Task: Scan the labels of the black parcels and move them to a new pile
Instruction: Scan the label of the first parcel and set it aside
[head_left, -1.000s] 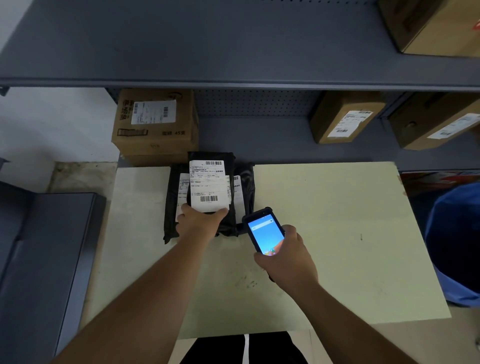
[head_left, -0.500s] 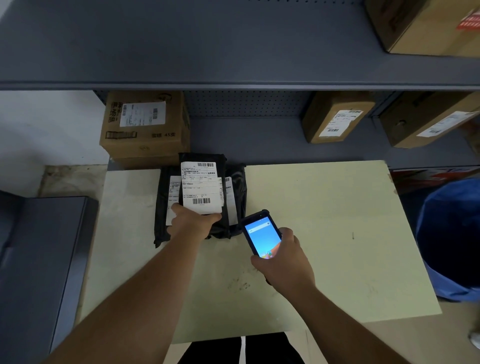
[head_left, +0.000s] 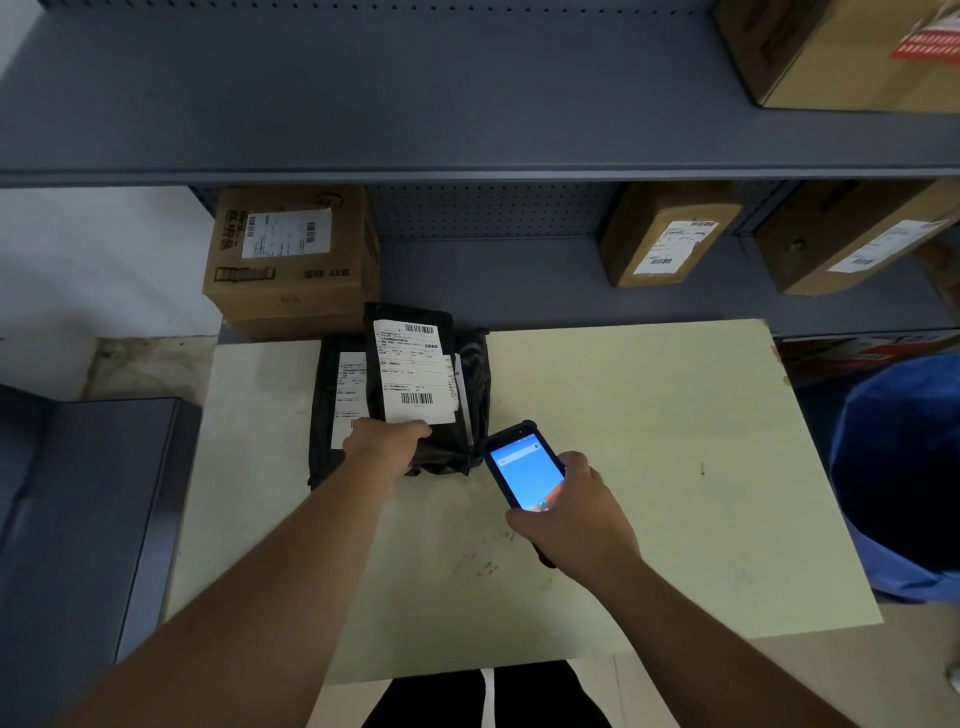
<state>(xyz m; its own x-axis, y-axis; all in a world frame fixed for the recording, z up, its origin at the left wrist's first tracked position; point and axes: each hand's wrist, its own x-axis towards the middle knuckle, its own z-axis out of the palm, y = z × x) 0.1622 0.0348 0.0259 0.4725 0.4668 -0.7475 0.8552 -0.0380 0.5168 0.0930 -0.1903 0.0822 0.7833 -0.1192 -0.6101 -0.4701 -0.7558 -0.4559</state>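
Black parcels (head_left: 400, 395) are stacked in one pile at the far left part of a pale table (head_left: 623, 415). At least three can be counted: a top parcel (head_left: 415, 364), tilted up toward the camera, and the edges of others beneath it on the left and right. Three white shipping labels are seen in part. The top label (head_left: 415, 376) carries two barcodes, one at its upper edge and one near its lower edge; the small printed lines between them cannot be read.

The top parcel is gripped at its near edge by the left hand (head_left: 387, 444), thumb laid on the label's lower edge and fingers curled underneath. A handheld scanner (head_left: 524, 467) with a lit blue screen is clasped by the right hand (head_left: 571, 525), held just right of the pile and above the table.

Four brown cardboard boxes are stored on grey metal shelving (head_left: 467, 104). One box (head_left: 291, 254) sits directly behind the pile, marked with a white label, blurred characters and what looks like "45". Two boxes (head_left: 670, 234) (head_left: 852, 239) with white labels lie to the right, and a fourth box (head_left: 852, 52) sits on the upper shelf. A blue object (head_left: 904, 467) is seen at the right edge.
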